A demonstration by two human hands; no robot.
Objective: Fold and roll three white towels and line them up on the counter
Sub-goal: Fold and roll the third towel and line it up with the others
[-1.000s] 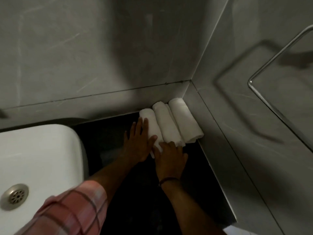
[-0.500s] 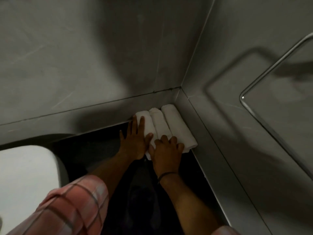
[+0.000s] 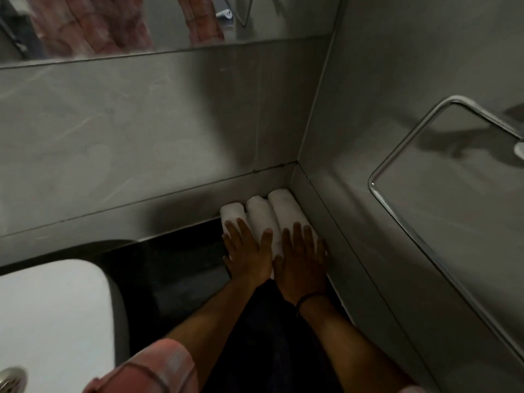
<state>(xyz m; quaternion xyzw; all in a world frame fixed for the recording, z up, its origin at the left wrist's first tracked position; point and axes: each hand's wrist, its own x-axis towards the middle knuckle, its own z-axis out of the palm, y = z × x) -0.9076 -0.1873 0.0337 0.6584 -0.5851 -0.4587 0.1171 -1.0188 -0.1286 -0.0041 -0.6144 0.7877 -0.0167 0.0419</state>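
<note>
Three rolled white towels lie side by side in the back right corner of the dark counter (image 3: 175, 268): the left towel (image 3: 232, 213), the middle towel (image 3: 259, 212), and the right towel (image 3: 283, 204) against the side wall. My left hand (image 3: 249, 252) lies flat, fingers spread, on the near ends of the left and middle towels. My right hand (image 3: 302, 260) lies flat on the near ends of the middle and right towels. Both palms press down; neither hand grips anything. The towels' near ends are hidden under my hands.
A white sink basin (image 3: 54, 319) with a metal drain (image 3: 12, 380) sits at the lower left. Grey tiled walls close the corner behind and to the right. A chrome towel rail (image 3: 397, 157) juts from the right wall. A mirror (image 3: 113, 24) runs along the top.
My right hand has slid right and forward and flattened over the middle and right towels. My left hand has flattened onto the left ones. The view has tilted upward.
</note>
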